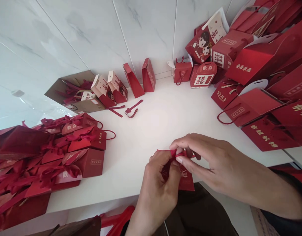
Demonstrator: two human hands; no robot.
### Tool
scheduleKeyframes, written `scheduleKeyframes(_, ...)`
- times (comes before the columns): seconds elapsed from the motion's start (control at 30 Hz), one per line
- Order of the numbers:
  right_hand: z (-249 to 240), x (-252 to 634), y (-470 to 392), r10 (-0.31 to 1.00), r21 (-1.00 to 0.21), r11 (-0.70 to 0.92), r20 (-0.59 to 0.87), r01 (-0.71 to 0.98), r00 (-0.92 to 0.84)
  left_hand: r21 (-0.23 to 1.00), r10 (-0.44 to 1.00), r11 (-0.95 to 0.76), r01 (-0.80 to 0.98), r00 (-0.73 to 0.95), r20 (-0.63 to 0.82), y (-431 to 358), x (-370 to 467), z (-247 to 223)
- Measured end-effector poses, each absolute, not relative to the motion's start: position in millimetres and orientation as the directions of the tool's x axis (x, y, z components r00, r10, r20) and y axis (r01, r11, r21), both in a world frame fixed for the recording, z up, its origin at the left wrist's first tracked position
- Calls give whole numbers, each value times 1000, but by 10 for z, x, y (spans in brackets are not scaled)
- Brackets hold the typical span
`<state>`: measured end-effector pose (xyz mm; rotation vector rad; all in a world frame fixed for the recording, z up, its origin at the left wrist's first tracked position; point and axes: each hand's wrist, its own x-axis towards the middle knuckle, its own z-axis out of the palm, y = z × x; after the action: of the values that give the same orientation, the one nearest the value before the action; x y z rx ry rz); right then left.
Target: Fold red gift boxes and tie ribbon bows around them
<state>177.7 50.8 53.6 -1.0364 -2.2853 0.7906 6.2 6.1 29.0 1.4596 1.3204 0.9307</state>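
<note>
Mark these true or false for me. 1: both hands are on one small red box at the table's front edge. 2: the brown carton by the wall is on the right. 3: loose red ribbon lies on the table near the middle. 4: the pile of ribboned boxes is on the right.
1. True: the left hand and right hand both grip the small red box.
2. False: the brown carton sits at the left by the wall.
3. True: loose red ribbon lies on the white table.
4. False: the ribboned boxes are piled on the left; the right holds larger red bags.
</note>
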Motion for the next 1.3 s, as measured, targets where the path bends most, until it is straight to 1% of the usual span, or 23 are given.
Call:
scheduleKeyframes(0.1,545,1753,557,783,-679,554,226,482,-580,949,980,19,315,183,-80,65,38,302)
scheduleKeyframes(0.2,546,1756,578,761,-702,562,230,438,-607,957,982,81,278,140,-124,86,32,262)
scheduleKeyframes(0.3,516,1773,582,770,-690,560,230,458,-595,966,983,122,228,108,-150,107,21,232)
scheduleKeyframes(0.47,435,1761,565,842,-764,419,126,490,-525,969,968,176,174,146,-202,141,-28,277)
scheduleKeyframes(0.57,416,1728,548,869,-783,392,142,484,-474,968,960,198,153,171,-223,166,-49,308)
scheduleKeyframes(0.7,428,1692,499,913,-814,326,140,481,-383,965,957,235,120,147,-252,186,-52,318)
scheduleKeyframes(0.87,400,1661,374,941,-850,267,129,454,-313,960,949,281,-23,158,-274,193,-70,305)
scheduleKeyframes(1.03,310,1653,275,944,-873,213,69,438,-322,942,940,313,-123,182,-289,159,-124,278)
scheduleKeyframes(1.17,272,1667,235,951,-882,179,43,437,-305,956,943,279,-87,215,-256,103,-133,279)
scheduleKeyframes(1.3,250,1683,209,961,-877,190,76,441,-265,961,950,274,-47,171,-263,74,-110,255)
